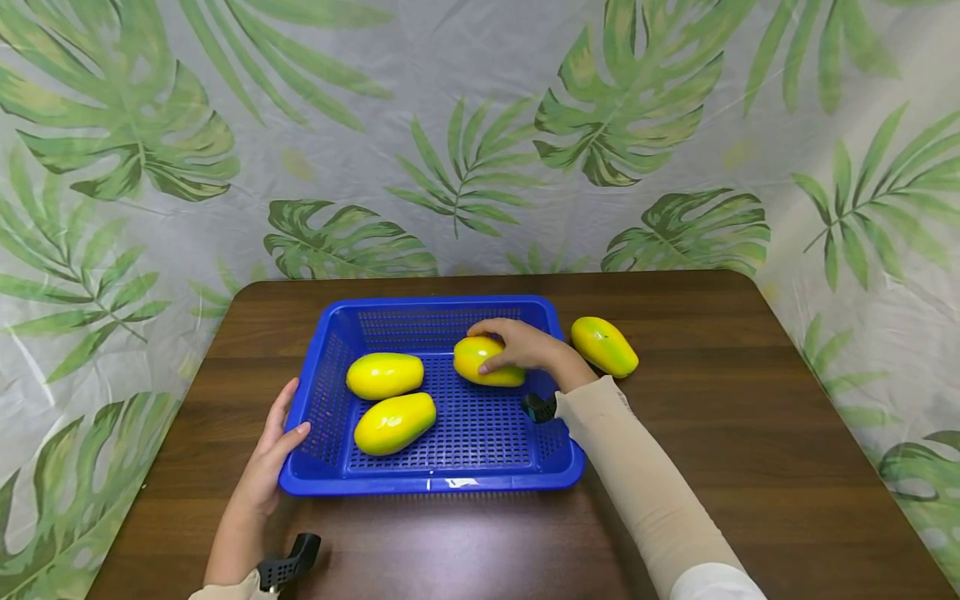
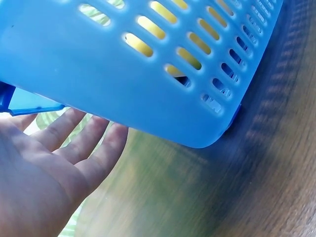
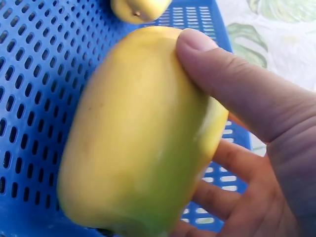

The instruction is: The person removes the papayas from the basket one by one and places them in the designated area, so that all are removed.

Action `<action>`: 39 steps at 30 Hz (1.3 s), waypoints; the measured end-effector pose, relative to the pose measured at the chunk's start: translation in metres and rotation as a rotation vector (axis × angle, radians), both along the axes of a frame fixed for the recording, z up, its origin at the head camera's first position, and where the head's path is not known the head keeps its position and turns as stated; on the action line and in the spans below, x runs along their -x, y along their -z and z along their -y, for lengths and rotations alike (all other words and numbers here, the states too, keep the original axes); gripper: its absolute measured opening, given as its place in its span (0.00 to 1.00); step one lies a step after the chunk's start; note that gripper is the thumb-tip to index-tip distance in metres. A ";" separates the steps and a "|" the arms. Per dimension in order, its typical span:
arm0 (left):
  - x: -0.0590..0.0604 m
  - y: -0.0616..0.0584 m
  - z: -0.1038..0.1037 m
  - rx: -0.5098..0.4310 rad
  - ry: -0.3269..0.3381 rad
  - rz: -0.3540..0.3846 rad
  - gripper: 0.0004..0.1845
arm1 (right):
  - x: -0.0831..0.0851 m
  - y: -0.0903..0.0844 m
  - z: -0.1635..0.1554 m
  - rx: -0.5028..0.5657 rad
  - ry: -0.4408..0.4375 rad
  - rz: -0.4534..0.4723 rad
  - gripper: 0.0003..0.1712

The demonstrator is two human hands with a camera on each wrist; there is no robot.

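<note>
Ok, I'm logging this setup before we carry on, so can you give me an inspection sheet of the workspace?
Surface: dark wood table, bare around the basket.
Job's things: blue basket holding three mangoes; two lie free, the third mango is in the right hand's grip. A fourth mango lies on the table, right of the basket.
Clutter: nothing seen.
Grippers: left hand open, straight fingers against the basket's left wall. Right hand curled round the third mango, inside the basket.
Cables: nothing seen; a black strap piece shows at each wrist.
Surroundings: leaf-print curtain behind and on both sides.
</note>
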State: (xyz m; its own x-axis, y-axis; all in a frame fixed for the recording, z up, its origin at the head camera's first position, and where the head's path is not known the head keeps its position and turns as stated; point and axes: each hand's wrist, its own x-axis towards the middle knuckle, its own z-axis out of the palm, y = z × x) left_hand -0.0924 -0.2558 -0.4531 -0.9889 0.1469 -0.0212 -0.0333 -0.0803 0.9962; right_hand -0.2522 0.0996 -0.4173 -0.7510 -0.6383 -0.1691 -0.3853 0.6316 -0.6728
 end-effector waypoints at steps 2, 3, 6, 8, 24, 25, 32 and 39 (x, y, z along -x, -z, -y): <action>0.000 0.000 0.000 0.001 0.000 -0.002 0.31 | 0.000 -0.001 -0.001 0.016 0.012 -0.008 0.34; 0.000 0.000 0.000 0.002 -0.001 -0.003 0.31 | 0.000 -0.001 -0.001 0.024 0.017 -0.013 0.34; 0.000 0.000 0.000 0.003 -0.003 -0.001 0.31 | -0.001 -0.003 -0.001 0.050 0.033 -0.025 0.34; 0.000 0.001 0.000 0.003 -0.003 -0.001 0.31 | -0.001 -0.004 -0.001 0.076 0.040 -0.033 0.33; 0.000 0.003 0.001 0.038 -0.019 0.034 0.31 | -0.004 -0.011 -0.004 0.302 0.123 -0.122 0.34; 0.000 0.003 0.001 0.039 -0.020 0.036 0.31 | -0.004 -0.012 -0.004 0.312 0.124 -0.126 0.34; 0.000 0.004 0.002 0.029 -0.018 0.028 0.31 | -0.007 -0.017 -0.007 0.353 0.131 -0.158 0.35; 0.000 0.004 0.002 0.019 -0.011 0.018 0.31 | -0.011 -0.024 -0.012 0.386 0.123 -0.206 0.36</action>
State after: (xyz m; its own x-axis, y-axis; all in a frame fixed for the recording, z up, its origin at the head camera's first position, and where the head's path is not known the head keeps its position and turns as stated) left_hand -0.0928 -0.2579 -0.4573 -0.9900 0.1351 -0.0416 -0.0504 -0.0622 0.9968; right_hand -0.2417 0.1112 -0.3928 -0.8184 -0.5290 0.2246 -0.4736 0.3995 -0.7849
